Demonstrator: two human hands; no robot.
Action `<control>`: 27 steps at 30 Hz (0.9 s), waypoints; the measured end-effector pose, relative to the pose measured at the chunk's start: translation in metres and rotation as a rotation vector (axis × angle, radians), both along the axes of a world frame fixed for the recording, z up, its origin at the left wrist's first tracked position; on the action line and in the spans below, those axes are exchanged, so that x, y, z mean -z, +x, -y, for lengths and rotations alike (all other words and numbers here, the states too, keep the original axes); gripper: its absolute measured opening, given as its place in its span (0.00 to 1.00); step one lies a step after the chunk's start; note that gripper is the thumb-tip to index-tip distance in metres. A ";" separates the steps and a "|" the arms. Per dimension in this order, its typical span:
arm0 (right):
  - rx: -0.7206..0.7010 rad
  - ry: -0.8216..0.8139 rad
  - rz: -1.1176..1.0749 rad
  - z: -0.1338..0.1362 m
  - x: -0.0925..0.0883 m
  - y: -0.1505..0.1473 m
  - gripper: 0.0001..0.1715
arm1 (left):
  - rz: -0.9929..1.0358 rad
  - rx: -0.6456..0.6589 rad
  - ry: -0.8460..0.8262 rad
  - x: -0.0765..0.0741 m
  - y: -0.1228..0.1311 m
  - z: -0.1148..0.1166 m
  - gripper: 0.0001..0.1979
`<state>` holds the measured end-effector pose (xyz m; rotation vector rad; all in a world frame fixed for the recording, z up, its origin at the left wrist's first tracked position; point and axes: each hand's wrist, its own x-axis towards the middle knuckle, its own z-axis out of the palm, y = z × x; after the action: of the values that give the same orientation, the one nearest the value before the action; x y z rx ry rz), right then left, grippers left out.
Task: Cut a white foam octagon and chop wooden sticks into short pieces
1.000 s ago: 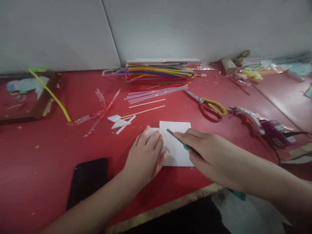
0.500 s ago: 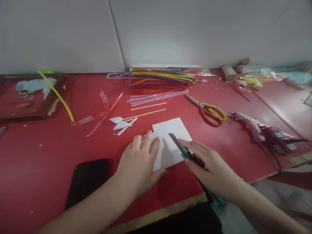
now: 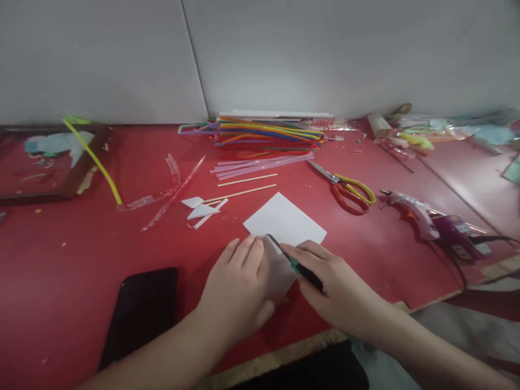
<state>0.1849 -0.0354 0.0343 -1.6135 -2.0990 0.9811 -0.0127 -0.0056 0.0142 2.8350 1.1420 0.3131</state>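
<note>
A white square sheet (image 3: 285,218) lies on the red table, turned with a corner toward the wall. My left hand (image 3: 238,279) rests on its near left part, fingers laid out flat and the thumb apart. In my right hand (image 3: 335,276) is a utility knife (image 3: 296,265) with a green part and a dark blade, gripped low over the sheet. The blade tip is close to my left fingertips; whether it touches the sheet I cannot tell. Shadow darkens the near half of the sheet between both hands.
Left of my arm lies a black phone (image 3: 142,309). Behind the sheet are white scraps (image 3: 203,210), thin sticks (image 3: 247,192), pink strips (image 3: 260,165) and a bundle of colourful pipe cleaners (image 3: 268,130). Scissors (image 3: 349,192) and a glue gun (image 3: 418,214) lie to the right.
The white sheet has turned so that a corner points to the wall. My right hand has brought the knife left and nearer me, beside my left fingers.
</note>
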 end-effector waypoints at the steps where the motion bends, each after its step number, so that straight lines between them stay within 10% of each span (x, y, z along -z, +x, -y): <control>1: -0.005 -0.005 0.016 0.000 0.000 0.001 0.37 | 0.009 0.002 0.002 0.001 -0.001 0.000 0.30; 27: -0.107 -0.086 0.240 -0.012 -0.028 -0.003 0.36 | -0.025 0.019 -0.013 0.000 -0.001 0.001 0.35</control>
<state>0.1818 -0.0235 0.0620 -1.7536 -2.3520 0.9648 -0.0135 -0.0065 0.0141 2.8445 1.1162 0.2683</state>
